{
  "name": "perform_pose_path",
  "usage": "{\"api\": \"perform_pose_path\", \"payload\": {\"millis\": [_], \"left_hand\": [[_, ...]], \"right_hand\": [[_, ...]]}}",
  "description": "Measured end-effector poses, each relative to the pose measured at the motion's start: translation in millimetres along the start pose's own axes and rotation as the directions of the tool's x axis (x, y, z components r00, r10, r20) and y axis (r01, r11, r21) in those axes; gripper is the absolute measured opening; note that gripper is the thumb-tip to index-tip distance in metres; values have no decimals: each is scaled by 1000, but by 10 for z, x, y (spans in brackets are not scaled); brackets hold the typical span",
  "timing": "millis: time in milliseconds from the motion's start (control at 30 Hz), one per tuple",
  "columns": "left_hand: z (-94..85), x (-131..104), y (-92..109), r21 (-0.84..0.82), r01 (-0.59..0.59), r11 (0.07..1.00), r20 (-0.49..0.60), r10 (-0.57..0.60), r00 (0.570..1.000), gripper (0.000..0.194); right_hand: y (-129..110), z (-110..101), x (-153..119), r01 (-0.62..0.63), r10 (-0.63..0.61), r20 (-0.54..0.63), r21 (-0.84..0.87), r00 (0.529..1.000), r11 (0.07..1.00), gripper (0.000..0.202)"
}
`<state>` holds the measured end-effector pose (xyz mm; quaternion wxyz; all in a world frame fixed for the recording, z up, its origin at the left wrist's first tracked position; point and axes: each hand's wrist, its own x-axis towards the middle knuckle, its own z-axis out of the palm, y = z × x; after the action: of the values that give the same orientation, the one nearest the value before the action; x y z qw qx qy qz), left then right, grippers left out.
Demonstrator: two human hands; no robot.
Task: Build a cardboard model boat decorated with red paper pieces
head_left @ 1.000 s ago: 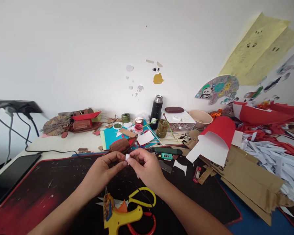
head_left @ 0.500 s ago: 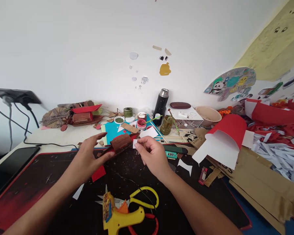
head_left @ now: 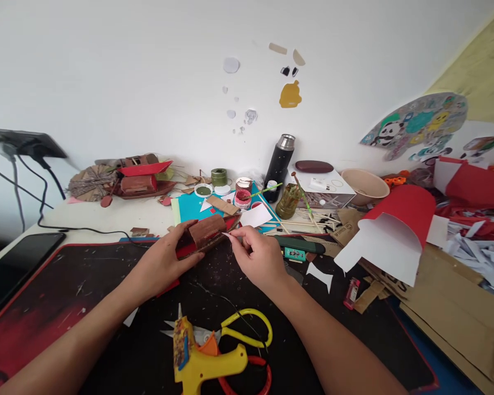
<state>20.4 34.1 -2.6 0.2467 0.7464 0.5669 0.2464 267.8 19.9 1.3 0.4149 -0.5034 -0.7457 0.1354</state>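
Note:
A small brown model boat (head_left: 208,230) with a curved cabin roof and red inside sits tilted in front of me. My left hand (head_left: 164,263) grips its near left end, thumb along the front side and fingers behind. Between thumb and forefinger, my right hand (head_left: 257,255) pinches a small piece of white paper (head_left: 226,235), seen nearly edge-on close to the boat's right side. A yellow glue gun (head_left: 206,365) lies below the hands, over scissors (head_left: 247,329) with yellow and red handles.
Behind the boat are paint jars (head_left: 242,197), blue paper (head_left: 189,206), a black thermos (head_left: 279,164) and sticks. On the right lie a red-and-white paper roll (head_left: 399,219), a lighter (head_left: 351,292) and cardboard (head_left: 456,312). A phone (head_left: 20,269) rests at the left; another model boat (head_left: 140,186) stands behind.
My left hand has closed around the boat's end, which it held more loosely before. The paper in my right hand has turned from face-on to nearly edge-on. The view has shifted slightly.

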Motion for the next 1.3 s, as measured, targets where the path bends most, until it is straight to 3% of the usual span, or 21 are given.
{"api": "perform_pose_path", "payload": {"millis": [233, 467, 767, 967, 1300], "left_hand": [[-90, -116, 105, -82, 64, 995, 141, -52, 989, 89], [-133, -172, 158, -42, 46, 998, 132, -40, 990, 89], [-170, -204, 210, -73, 30, 997, 143, -19, 990, 84], [-222, -227, 304, -75, 24, 997, 211, -8, 977, 80], [-200, -218, 270, -104, 45, 994, 240, -19, 971, 85]], "right_hand": [[-126, -24, -63, 222, -213, 91, -115, 973, 968, 26], [-181, -82, -94, 292, -264, 159, -194, 951, 936, 32], [-186, -110, -136, 414, -403, 100, -293, 910, 862, 26], [-166, -82, -143, 435, -441, 50, -297, 896, 850, 21], [-171, -101, -127, 362, -368, -3, -182, 930, 914, 16]]}}
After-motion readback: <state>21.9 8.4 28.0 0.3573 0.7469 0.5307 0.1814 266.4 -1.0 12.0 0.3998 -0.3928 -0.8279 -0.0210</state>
